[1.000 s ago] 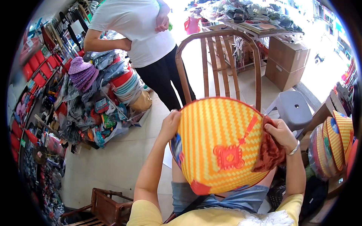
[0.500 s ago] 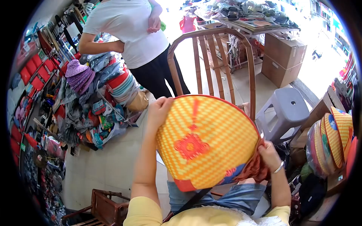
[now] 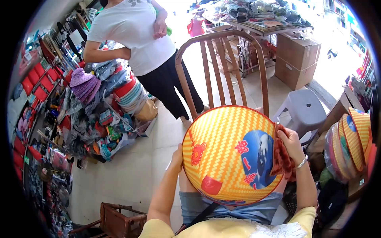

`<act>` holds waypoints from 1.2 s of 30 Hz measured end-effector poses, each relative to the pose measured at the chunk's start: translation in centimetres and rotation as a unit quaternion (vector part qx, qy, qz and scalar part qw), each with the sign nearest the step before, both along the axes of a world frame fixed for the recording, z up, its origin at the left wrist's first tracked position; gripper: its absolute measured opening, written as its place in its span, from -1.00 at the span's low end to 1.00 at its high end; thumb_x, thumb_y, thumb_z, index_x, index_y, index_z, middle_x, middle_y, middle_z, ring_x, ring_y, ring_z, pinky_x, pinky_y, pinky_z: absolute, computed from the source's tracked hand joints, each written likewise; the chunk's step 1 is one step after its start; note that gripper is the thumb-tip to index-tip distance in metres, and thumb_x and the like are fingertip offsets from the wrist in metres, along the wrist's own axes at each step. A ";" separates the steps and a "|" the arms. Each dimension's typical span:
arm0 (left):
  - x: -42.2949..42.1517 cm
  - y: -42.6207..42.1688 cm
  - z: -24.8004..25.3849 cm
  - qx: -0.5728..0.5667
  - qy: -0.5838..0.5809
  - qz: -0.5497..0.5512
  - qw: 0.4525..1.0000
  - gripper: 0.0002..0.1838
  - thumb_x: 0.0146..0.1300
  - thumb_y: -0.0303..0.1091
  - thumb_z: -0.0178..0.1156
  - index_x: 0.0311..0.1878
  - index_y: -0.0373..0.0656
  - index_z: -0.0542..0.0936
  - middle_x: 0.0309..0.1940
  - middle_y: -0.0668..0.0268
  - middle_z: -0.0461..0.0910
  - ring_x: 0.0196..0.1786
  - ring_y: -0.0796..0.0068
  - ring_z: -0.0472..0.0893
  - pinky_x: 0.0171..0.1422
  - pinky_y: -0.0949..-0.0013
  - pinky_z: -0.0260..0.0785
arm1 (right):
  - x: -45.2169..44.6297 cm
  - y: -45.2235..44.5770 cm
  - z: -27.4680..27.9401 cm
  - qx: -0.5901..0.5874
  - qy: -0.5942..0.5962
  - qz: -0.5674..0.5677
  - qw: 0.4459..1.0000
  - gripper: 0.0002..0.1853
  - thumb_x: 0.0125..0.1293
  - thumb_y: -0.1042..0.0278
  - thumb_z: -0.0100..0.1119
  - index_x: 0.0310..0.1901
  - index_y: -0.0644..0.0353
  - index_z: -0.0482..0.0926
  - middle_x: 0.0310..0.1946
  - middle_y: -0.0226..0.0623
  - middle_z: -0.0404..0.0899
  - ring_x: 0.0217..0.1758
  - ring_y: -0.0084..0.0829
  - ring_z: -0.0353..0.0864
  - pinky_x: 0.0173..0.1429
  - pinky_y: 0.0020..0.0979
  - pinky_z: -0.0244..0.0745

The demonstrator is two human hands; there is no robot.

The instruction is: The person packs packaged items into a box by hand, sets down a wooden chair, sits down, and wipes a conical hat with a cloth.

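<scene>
A yellow and orange woven conical hat [image 3: 218,158] rests over my lap, its outer side facing up. Red marks and a blue printed patch show on it. My left hand [image 3: 177,158] grips the hat's rim at the left, with the fingertips partly hidden behind the edge. On the right, my right hand [image 3: 291,144] is closed on a reddish-brown cloth [image 3: 281,156], which lies against the hat's right rim beside the blue patch. A bangle circles my right wrist.
A wooden chair back [image 3: 222,67] stands just ahead, with a grey plastic stool [image 3: 307,109] to its right. More conical hats [image 3: 353,139] are stacked at far right. A person in a white shirt [image 3: 135,35] stands beyond, near piled bagged goods [image 3: 107,119]. A small wooden chair [image 3: 119,218] is lower left.
The hat has turned and tipped, bringing its blue patch into full view. My left hand has moved down along the left rim; my right hand with the cloth has shifted slightly up and right.
</scene>
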State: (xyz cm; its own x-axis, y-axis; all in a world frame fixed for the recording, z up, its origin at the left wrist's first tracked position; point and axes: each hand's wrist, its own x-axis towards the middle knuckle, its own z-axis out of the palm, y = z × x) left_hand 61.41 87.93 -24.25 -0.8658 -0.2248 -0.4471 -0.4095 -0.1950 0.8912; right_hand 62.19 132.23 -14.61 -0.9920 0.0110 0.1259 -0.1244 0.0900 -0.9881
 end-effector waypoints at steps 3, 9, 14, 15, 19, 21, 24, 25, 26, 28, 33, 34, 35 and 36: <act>0.8 2.5 -0.1 0.061 -0.002 -0.011 0.998 -0.42 0.44 0.08 -0.24 0.15 -0.26 0.43 0.03 0.20 0.56 -0.02 0.41 0.59 0.10 0.33 0.44 | -0.4 0.8 1.5 0.249 0.119 -0.128 0.953 -0.76 0.28 0.33 0.12 -0.19 0.37 0.54 -0.42 -0.10 0.53 -0.35 -0.40 0.52 -0.18 -0.37 0.41; -2.5 0.6 -6.2 0.035 -0.011 -0.062 0.997 -0.47 0.46 0.01 -0.22 0.10 -0.28 0.49 -0.01 0.21 0.56 -0.02 0.47 0.53 0.06 0.39 0.38 | 1.1 -1.5 7.5 0.014 0.125 -0.081 0.989 -0.69 0.39 0.22 -0.04 -0.10 0.34 0.52 -0.30 -0.46 0.54 -0.26 -0.63 0.43 -0.14 -0.55 0.39; -3.8 1.4 -9.3 -0.059 -0.016 -0.131 0.990 -0.48 0.43 -0.02 -0.19 0.10 -0.28 0.49 -0.04 0.20 0.57 -0.05 0.41 0.50 0.09 0.35 0.31 | -0.6 -6.7 5.6 0.048 0.119 0.117 0.985 -0.64 0.18 0.39 -0.04 0.02 0.30 0.46 -0.11 -0.23 0.50 -0.01 -0.47 0.47 0.11 -0.42 0.35; -3.9 1.8 -8.7 -0.101 -0.029 -0.149 0.983 -0.48 0.43 -0.01 -0.18 0.08 -0.29 0.49 -0.05 0.20 0.57 -0.05 0.40 0.51 0.08 0.35 0.31 | -0.6 -8.9 6.0 -0.027 0.056 0.229 0.971 -0.64 0.17 0.39 0.02 0.01 0.32 0.45 -0.03 -0.09 0.49 0.10 -0.33 0.45 0.21 -0.37 0.30; -3.9 2.9 -6.5 -0.215 -0.043 -0.163 0.962 -0.49 0.42 -0.04 -0.16 0.04 -0.33 0.50 -0.10 0.17 0.59 -0.08 0.35 0.52 0.07 0.31 0.33 | -4.8 -9.2 -2.8 0.178 0.108 0.294 0.933 -0.59 0.26 0.36 0.09 0.13 0.30 0.43 0.08 -0.07 0.48 0.23 -0.27 0.41 0.29 -0.35 0.25; -3.5 2.9 -6.3 -0.216 -0.053 -0.159 0.962 -0.50 0.41 -0.06 -0.15 0.03 -0.35 0.50 -0.10 0.13 0.60 -0.07 0.32 0.53 0.07 0.30 0.33 | -6.7 -7.1 -5.8 0.094 -0.021 0.296 0.950 -0.61 0.30 0.33 0.06 0.11 0.33 0.45 0.05 -0.13 0.51 0.16 -0.34 0.46 0.25 -0.39 0.29; -3.9 2.7 -7.5 -0.285 0.018 -0.147 0.947 -0.50 0.39 -0.07 -0.16 -0.01 -0.38 0.51 -0.10 0.00 0.60 -0.02 0.16 0.56 0.10 0.25 0.32 | -8.2 -2.9 -12.1 0.136 -0.059 0.165 0.975 -0.62 0.30 0.32 0.05 0.11 0.30 0.45 0.03 -0.16 0.53 0.12 -0.40 0.49 0.19 -0.42 0.33; -3.9 2.3 -8.1 -0.321 0.018 -0.147 0.935 -0.49 0.38 -0.05 -0.16 -0.02 -0.38 0.51 -0.10 -0.06 0.58 0.01 0.06 0.54 0.11 0.21 0.32 | -8.1 -1.1 -14.2 0.155 -0.065 0.133 0.977 -0.62 0.30 0.32 0.05 0.11 0.28 0.44 0.02 -0.15 0.54 0.11 -0.35 0.50 0.18 -0.41 0.34; -4.0 2.1 -8.7 -0.357 0.017 -0.145 0.923 -0.47 0.37 -0.04 -0.17 -0.03 -0.38 0.51 -0.10 -0.12 0.56 0.04 -0.04 0.53 0.12 0.18 0.31 | -7.6 0.3 -15.8 0.174 -0.072 0.102 0.977 -0.61 0.29 0.32 0.05 0.12 0.27 0.44 0.02 -0.13 0.54 0.10 -0.30 0.51 0.17 -0.39 0.35; -4.2 1.6 -9.1 -0.377 0.020 -0.155 0.913 -0.46 0.37 -0.02 -0.19 -0.03 -0.37 0.51 -0.10 -0.15 0.55 0.04 -0.10 0.50 0.13 0.14 0.31 | -5.4 0.7 -17.6 0.338 0.062 -0.005 0.939 -0.54 0.25 0.29 0.06 0.16 0.32 0.40 0.16 0.01 0.41 0.28 0.00 0.30 0.37 -0.21 0.13; -4.3 2.1 -8.7 -0.409 0.019 -0.178 0.895 -0.45 0.37 -0.01 -0.23 -0.02 -0.35 0.51 -0.11 -0.20 0.53 0.03 -0.19 0.47 0.13 0.06 0.31 | -1.0 -1.1 -14.5 0.241 0.055 0.061 0.967 -0.64 0.22 0.46 0.04 0.07 0.31 0.46 0.13 0.00 0.41 0.25 -0.10 0.34 0.33 -0.27 0.17; -4.1 2.2 -8.5 -0.422 0.012 -0.173 0.890 -0.45 0.38 -0.01 -0.23 -0.04 -0.35 0.51 -0.11 -0.19 0.53 0.03 -0.20 0.47 0.12 0.05 0.31 | -0.9 -1.8 -12.3 0.256 0.067 0.125 0.956 -0.69 0.22 0.49 0.03 0.01 0.30 0.49 0.11 -0.02 0.43 0.23 -0.13 0.37 0.31 -0.29 0.19; -4.0 2.3 -8.6 -0.436 0.004 -0.168 0.884 -0.46 0.38 -0.02 -0.23 -0.06 -0.35 0.51 -0.11 -0.19 0.53 0.02 -0.21 0.47 0.11 0.05 0.31 | -0.8 -3.2 -10.5 0.201 0.056 0.159 0.965 -0.74 0.21 0.50 0.03 -0.06 0.29 0.52 0.10 -0.03 0.44 0.22 -0.14 0.38 0.31 -0.30 0.20; -3.8 2.3 -8.9 -0.435 0.001 -0.170 0.884 -0.46 0.38 -0.02 -0.23 -0.06 -0.35 0.51 -0.11 -0.19 0.53 0.02 -0.21 0.47 0.11 0.05 0.31 | -0.9 -5.0 -8.8 0.144 0.046 0.192 0.970 -0.79 0.21 0.50 0.03 -0.12 0.29 0.54 0.08 -0.05 0.45 0.21 -0.16 0.39 0.30 -0.31 0.21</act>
State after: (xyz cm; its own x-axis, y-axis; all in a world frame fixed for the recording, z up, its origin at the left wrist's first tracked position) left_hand 57.61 90.23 -33.15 -0.9500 -0.2101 -0.2311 -0.3113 0.6990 0.6438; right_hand 61.33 127.27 -23.39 -0.9002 -0.4065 0.1562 -0.2895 0.2908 -0.9119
